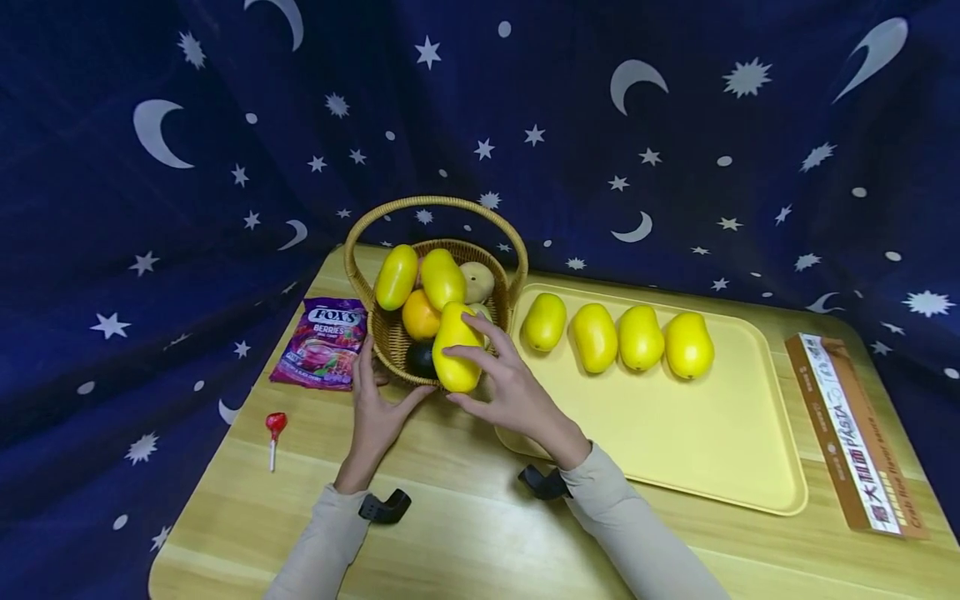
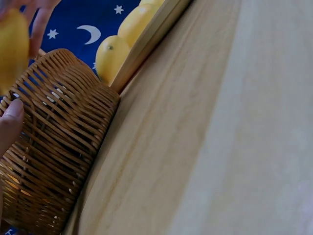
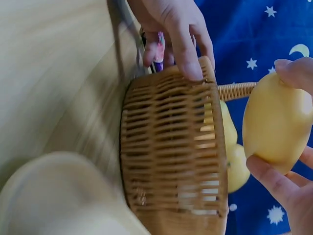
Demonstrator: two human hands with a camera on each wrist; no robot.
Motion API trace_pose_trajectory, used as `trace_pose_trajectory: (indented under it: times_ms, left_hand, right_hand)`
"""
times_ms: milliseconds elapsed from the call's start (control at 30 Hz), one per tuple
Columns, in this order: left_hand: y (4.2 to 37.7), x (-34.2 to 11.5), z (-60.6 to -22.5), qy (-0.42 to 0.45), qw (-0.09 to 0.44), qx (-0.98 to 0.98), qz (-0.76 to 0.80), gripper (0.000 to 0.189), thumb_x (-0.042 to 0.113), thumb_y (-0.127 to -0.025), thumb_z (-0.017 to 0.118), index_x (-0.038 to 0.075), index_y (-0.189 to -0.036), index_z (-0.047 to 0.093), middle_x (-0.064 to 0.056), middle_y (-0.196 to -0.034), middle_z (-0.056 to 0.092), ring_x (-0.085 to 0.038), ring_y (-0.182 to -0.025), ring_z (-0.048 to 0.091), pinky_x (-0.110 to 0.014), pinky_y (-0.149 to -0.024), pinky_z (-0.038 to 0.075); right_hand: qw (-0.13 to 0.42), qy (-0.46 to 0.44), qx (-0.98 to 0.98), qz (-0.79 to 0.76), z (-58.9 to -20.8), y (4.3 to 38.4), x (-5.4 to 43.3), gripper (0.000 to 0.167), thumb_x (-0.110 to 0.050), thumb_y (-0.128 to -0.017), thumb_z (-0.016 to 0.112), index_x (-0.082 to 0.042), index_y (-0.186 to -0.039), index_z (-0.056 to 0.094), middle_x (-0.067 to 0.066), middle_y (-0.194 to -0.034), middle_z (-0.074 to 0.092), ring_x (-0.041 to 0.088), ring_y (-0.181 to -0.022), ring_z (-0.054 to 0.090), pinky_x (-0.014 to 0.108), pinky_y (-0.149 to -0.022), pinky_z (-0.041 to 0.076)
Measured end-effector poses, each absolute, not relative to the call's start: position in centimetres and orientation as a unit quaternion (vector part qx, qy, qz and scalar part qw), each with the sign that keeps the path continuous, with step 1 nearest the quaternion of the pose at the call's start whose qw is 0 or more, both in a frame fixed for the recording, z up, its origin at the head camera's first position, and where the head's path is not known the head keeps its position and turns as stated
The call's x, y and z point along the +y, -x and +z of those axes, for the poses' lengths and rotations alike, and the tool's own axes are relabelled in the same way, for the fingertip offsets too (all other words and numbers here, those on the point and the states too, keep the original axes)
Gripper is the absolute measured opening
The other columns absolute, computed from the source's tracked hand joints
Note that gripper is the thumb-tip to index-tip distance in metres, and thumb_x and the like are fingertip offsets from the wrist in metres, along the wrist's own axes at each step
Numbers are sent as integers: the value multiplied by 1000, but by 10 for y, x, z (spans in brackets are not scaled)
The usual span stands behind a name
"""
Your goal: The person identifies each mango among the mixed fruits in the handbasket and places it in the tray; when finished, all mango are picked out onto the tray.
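Note:
In the head view my right hand (image 1: pixel 521 392) pinches a yellow mango (image 1: pixel 456 350) between thumb and fingers, over the front of a wicker basket (image 1: pixel 387 337). My left hand (image 1: pixel 375 417) steadies this basket from outside, fingers at its left side and thumb along the front near the rim. Inside the basket lie two more mangoes (image 1: pixel 442 279), an orange (image 1: pixel 421 317), a dark round fruit (image 1: pixel 422 360) and a pale round fruit (image 1: pixel 477 282). From the right wrist, the held mango (image 3: pixel 276 125) appears above the basket rim.
Right of the basket, several mangoes (image 1: pixel 641 337) stand in a row on a yellow tray (image 1: pixel 675 450). A purple candy bag (image 1: pixel 321 346) lies left of the basket, with a red lollipop (image 1: pixel 276 425) nearer the front. A pasta box (image 1: pixel 855 437) lies at the far right.

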State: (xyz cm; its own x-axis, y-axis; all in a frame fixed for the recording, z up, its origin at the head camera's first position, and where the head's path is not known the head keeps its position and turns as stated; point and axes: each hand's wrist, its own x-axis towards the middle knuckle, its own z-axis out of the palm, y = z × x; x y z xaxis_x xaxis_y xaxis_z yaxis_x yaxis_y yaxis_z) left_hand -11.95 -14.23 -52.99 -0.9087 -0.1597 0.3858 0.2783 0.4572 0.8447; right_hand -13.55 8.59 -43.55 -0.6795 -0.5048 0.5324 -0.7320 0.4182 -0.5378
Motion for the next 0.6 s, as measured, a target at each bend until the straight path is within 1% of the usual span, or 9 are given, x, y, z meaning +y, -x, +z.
trace_pose_trajectory:
  times_ms: [133, 267, 367, 533, 600]
  left_hand:
    - [120, -143, -530, 34, 215, -827, -519, 118, 20, -68, 92, 17, -158, 15, -14, -153, 28, -23, -122, 40, -32, -87, 44]
    - [120, -143, -531, 36, 221, -828, -515, 118, 18, -68, 91, 16, -158, 16, -17, -151, 29, -24, -121, 40, -32, -86, 44]
    - [120, -143, -531, 36, 224, -824, -519, 118, 17, -67, 92, 15, -158, 16, -19, -149, 31, -24, -120, 39, -34, -86, 44]
    - [119, -142, -531, 34, 222, -821, -525, 118, 17, -66, 92, 16, -158, 16, -20, -149, 31, -24, -119, 40, -35, -86, 43]
    - [119, -142, -530, 32, 220, -821, -525, 119, 17, -66, 92, 16, -158, 16, -20, -149, 31, -24, -120, 40, -36, -86, 43]
  right_hand:
    - [150, -367, -828, 396, -440, 129, 100, 55, -23, -74, 87, -18, -124, 64, 14, -153, 35, 36, -144, 30, 49, -114, 34]
    - [149, -354, -831, 402, -444, 122, 115, 56, -21, -73, 87, -19, -123, 64, 14, -153, 35, 38, -144, 30, 48, -114, 34]
    - [149, -340, -836, 404, -445, 118, 125, 56, -21, -72, 87, -19, -123, 64, 13, -154, 35, 35, -144, 30, 45, -115, 34]
    - [140, -311, -841, 421, -448, 110, 142, 58, -20, -71, 87, -20, -124, 65, 10, -155, 35, 29, -143, 34, 35, -113, 36]
    - [136, -300, -839, 432, -450, 107, 148, 58, -18, -71, 88, -19, -124, 65, 11, -154, 36, 29, -142, 36, 35, -111, 39]
